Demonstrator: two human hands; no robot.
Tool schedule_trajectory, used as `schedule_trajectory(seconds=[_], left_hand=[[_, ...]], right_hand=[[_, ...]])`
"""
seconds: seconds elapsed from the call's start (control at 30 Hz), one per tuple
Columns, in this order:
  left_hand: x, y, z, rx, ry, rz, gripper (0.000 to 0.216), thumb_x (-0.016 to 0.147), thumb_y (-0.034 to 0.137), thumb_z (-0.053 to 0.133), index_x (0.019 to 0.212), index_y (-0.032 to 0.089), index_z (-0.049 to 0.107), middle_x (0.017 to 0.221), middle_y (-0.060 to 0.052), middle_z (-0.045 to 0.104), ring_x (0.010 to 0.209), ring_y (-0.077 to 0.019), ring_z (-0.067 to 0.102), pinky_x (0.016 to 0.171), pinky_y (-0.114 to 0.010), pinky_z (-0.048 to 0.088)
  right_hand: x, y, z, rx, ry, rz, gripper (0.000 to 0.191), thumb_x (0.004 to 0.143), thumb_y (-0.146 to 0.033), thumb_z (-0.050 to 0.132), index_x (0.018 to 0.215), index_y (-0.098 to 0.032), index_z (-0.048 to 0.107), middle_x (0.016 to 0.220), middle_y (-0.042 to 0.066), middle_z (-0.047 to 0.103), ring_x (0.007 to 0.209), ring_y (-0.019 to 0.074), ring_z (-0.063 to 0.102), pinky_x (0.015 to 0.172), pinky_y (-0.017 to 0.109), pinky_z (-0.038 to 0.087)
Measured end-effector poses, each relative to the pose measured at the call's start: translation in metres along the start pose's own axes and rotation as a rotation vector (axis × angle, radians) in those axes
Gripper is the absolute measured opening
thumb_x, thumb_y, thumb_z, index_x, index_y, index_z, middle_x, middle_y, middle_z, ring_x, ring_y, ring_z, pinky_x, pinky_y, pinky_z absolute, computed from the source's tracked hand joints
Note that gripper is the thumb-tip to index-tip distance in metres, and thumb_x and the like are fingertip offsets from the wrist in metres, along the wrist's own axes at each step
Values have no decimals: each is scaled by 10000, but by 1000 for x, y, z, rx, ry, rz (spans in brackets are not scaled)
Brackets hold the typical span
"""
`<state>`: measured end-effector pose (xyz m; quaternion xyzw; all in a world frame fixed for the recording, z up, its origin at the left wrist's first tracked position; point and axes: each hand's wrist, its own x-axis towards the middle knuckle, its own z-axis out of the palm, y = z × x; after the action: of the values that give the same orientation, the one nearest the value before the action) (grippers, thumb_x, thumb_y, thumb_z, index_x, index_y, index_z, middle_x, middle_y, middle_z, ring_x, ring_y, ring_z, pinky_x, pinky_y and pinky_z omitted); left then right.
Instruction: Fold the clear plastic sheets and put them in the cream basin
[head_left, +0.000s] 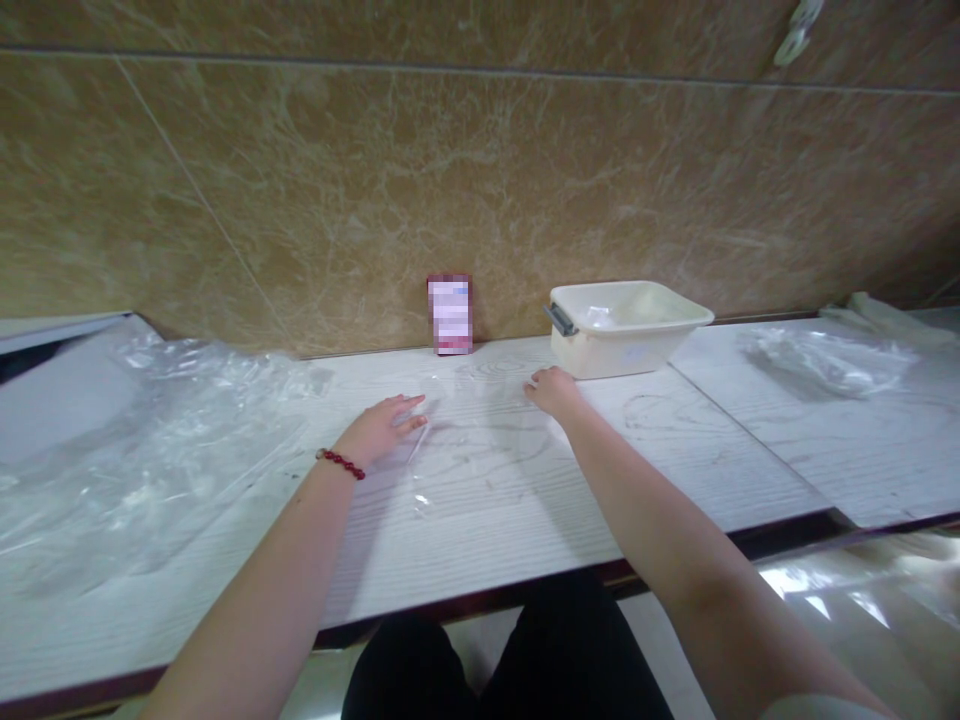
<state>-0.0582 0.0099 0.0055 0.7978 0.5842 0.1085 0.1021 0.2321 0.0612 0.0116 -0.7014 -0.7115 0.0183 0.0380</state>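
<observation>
A clear plastic bag [469, 450] lies flat on the white wood-grain table, hard to make out except for its shiny edges. At its left edge is my left hand [384, 428], palm down, with thumb and fingers stretched apart and a red bead bracelet on the wrist. By the bag's upper right side rests my right hand [555, 392], its fingers slightly bent and pointing left, with nothing visible in them. Just behind that hand stands a cream plastic bin [615, 350] with a grey handle clip.
A heap of clear plastic bags [172, 440] covers the table's left side. More crumpled plastic [832, 360] lies at the right. A red-and-white card [451, 318], blurred out, leans on the brown marble wall [360, 190]. The table's front edge runs above my knees.
</observation>
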Motion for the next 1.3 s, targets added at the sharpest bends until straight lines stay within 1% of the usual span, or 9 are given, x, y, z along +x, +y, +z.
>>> schedule_trajectory(seconds=[0.17,0.33,0.47,0.63,0.8,0.97,1.07,1.13,1.3], left_hand=[[-2,4,-1,26,-29,-14,581,743,590,269,1193,258,426,1253,-25,428,1192,-209,303,961,-355,245],[-2,5,-1,26,-14,-13,598,744,594,260,1174,225,451,1235,-42,447,1176,-196,328,962,-341,249],[-1,4,0,20,25,-25,604,746,588,270,1162,197,467,1209,-59,471,1148,-196,368,956,-325,266],[0,7,-2,3,136,21,597,764,561,270,1128,147,500,1152,-85,511,1082,-181,430,944,-286,291],[-5,24,-11,-66,301,-1,514,780,511,299,1069,156,533,1032,-76,567,946,-167,505,862,-280,369],[-3,61,-14,-277,400,-85,418,790,435,333,1045,163,522,847,-55,603,725,-132,553,690,-239,431],[12,87,-10,-458,343,-112,368,779,403,385,1046,180,501,737,-29,607,661,-121,561,645,-234,433],[24,101,-4,-632,282,-191,342,776,377,404,1044,181,487,719,-30,602,613,-112,564,595,-229,440],[44,117,23,-1066,173,-368,339,787,369,403,1049,158,442,722,-48,587,600,-115,574,581,-250,469]], right_hand=[[3,-2,7,71,77,4,368,733,-365,446,972,-129,595,982,149,555,936,230,498,796,328,359],[2,-3,10,180,112,0,250,749,-271,431,841,-162,636,919,119,575,931,220,497,773,327,373],[-2,-7,6,227,174,11,227,749,-274,430,855,-185,610,914,93,580,856,190,533,728,289,390],[-10,-13,-2,339,144,-71,193,741,-267,440,897,-232,548,787,15,617,745,150,558,638,238,390],[-16,-17,-5,453,101,-100,349,678,-215,514,1025,-221,480,722,-11,622,714,131,559,628,224,385],[-20,-22,-8,554,127,-130,354,669,-238,534,1016,-219,469,707,-23,618,691,115,562,620,212,388],[-23,-25,-10,581,141,-167,339,671,-250,541,1001,-216,471,698,-27,617,678,108,561,625,211,389],[-24,-27,-10,587,144,-195,329,676,-248,540,997,-214,471,695,-29,618,681,105,561,641,214,389],[-26,-30,-8,603,131,-234,338,677,-242,544,1004,-209,466,691,-27,615,692,105,562,627,208,392]])
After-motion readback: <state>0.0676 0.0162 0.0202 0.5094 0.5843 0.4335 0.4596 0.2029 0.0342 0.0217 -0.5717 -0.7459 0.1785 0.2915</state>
